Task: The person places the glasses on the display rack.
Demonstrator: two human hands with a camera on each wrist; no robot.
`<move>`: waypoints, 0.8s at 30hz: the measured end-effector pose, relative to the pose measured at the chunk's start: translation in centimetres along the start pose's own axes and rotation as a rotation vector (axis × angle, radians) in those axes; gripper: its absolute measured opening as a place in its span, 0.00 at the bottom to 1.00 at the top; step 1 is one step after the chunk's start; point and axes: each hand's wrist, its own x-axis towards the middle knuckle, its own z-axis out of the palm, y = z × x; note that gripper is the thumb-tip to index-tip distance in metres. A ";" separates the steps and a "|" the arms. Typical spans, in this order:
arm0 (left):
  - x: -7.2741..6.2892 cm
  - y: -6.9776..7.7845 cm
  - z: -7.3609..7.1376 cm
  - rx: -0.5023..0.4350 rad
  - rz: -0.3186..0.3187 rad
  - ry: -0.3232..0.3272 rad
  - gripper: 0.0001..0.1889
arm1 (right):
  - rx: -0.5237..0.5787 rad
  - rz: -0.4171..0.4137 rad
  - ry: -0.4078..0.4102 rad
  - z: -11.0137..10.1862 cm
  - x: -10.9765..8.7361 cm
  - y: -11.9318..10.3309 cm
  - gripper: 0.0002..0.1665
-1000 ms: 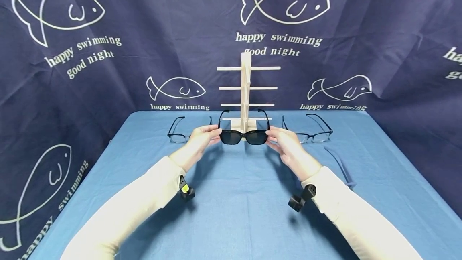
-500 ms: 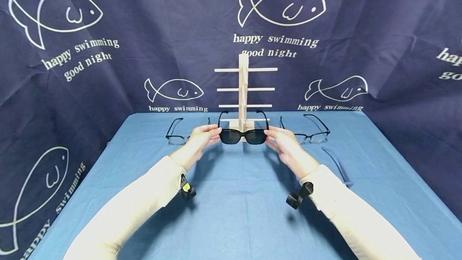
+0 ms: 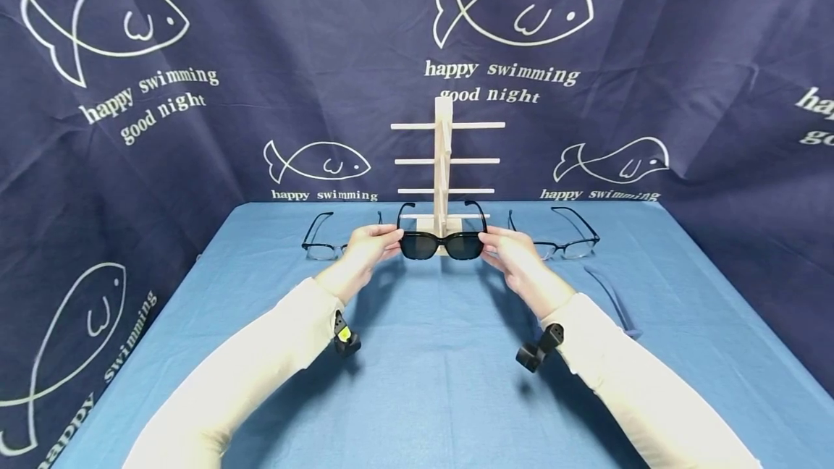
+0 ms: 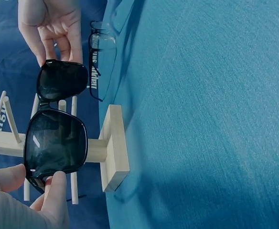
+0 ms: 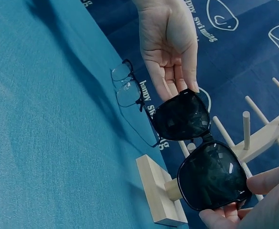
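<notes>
Black sunglasses (image 3: 441, 245) with dark lenses are held up between both hands, their temples unfolded and pointing toward the wooden stand (image 3: 443, 165). My left hand (image 3: 366, 252) pinches the left hinge corner between thumb and fingers. At the opposite corner, my right hand (image 3: 517, 259) pinches the frame in the same way. In the head view the sunglasses overlap the stand's lowest peg and base. The left wrist view shows the lenses (image 4: 57, 138) in front of the pegs, above the stand's base block (image 4: 114, 148). From the right wrist view, both hands grip the outer ends.
Thin-framed eyeglasses (image 3: 321, 250) lie behind the left hand, partly hidden by it. Another pair of eyeglasses (image 3: 576, 247) rests beyond the right hand. Blue-framed glasses (image 3: 615, 302) lie by the right forearm, mostly covered. A patterned dark curtain (image 3: 391, 56) hangs behind the blue-covered table (image 3: 443, 382).
Both hands keep their grip on the sunglasses, which stay nearly in place before the stand. The left forearm has shifted slightly to the right; the head view sways a little.
</notes>
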 end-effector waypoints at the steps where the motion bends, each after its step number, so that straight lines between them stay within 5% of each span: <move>1: 0.0 0.0 0.0 0.001 0.001 0.001 0.22 | -0.003 0.001 0.002 0.0 0.1 0.0 0.33; 24: 0.4 -0.5 0.8 0.019 0.010 0.048 0.20 | 0.002 0.033 0.003 -0.3 1.0 0.4 0.32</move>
